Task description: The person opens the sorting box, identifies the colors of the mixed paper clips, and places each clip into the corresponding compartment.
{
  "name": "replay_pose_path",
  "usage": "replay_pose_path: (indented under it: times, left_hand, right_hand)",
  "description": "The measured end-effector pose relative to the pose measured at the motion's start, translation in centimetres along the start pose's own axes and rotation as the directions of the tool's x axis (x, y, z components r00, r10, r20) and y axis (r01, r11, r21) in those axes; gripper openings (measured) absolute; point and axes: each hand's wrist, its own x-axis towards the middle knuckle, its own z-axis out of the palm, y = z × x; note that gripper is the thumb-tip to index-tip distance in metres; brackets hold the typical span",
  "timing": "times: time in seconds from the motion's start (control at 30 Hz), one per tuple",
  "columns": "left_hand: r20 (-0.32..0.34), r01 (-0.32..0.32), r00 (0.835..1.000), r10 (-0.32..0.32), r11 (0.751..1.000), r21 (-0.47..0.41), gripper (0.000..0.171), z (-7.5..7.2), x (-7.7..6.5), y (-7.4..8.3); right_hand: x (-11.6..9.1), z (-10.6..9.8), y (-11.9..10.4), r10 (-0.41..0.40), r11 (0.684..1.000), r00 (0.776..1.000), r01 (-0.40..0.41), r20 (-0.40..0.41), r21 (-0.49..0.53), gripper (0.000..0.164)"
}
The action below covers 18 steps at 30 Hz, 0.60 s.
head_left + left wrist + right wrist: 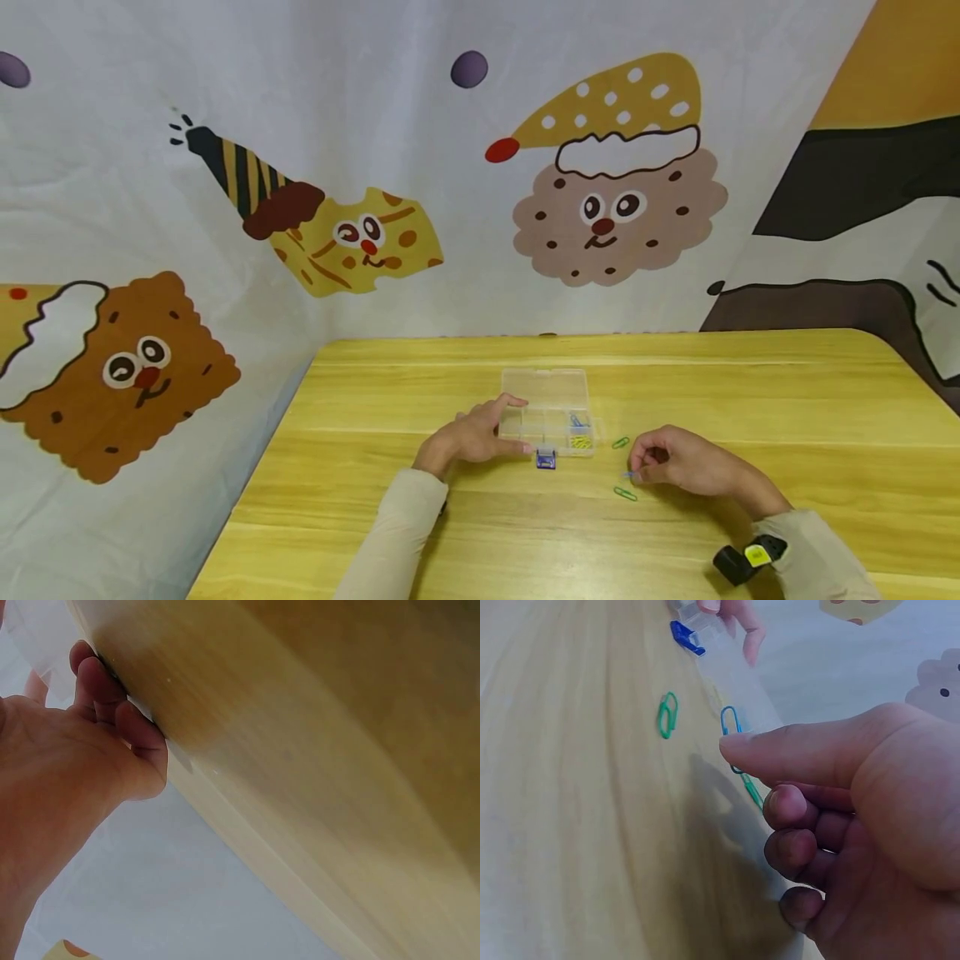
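A clear plastic compartment box [545, 387] lies on the table with its lid folded back. My left hand [474, 433] holds the box at its left end, thumb along the front edge and index finger reaching over toward the lid. Yellow paper clips [581, 442] fill a front right compartment, with blue paper clips [577, 421] in the one behind. Right of the box, my right hand [682, 462] pinches a blue paper clip [729, 718] between thumb and index finger. Two green paper clips lie nearby, one farther back [620, 442] and one nearer [626, 493].
A small dark-blue piece [546, 459] sits against the box's front edge. The wooden table [360, 533] meets a cartoon-printed cloth [465, 283] at its back and left. A black device [738, 562] is strapped on the right wrist.
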Motion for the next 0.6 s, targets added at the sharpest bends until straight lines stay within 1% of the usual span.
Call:
replay_pose_path:
  times: [0.17, 0.3, 0.47, 0.6]
  left_hand:
    - [0.001, 0.001, 1.0, -0.001, 1.0, 0.008, 0.07, 0.0, 0.1, 0.0]
    - [0.001, 0.004, 1.0, -0.004, 1.0, 0.004, 0.07, 0.1, 0.1, 0.0]
    - [0.002, 0.006, 1.0, -0.006, 1.0, -0.002, 0.07, 0.0, 0.1, 0.0]
    - [0.003, 0.008, 1.0, -0.008, 1.0, -0.001, 0.07, 0.0, 0.1, 0.0]
  right_hand:
    - [0.1, -0.4, -0.5, -0.017, 1.0, 1.0, 0.017, -0.015, -0.007, 0.011]
    - [0.3, -0.9, -0.9, -0.034, 0.999, 0.999, 0.033, -0.032, -0.039, 0.004]
    - [0.7, -1.3, -1.3, -0.051, 0.996, 0.997, 0.046, -0.064, -0.077, 0.009]
    - [1.3, -1.5, -1.8, -0.047, 0.992, 0.992, 0.033, -0.116, -0.119, 0.01]
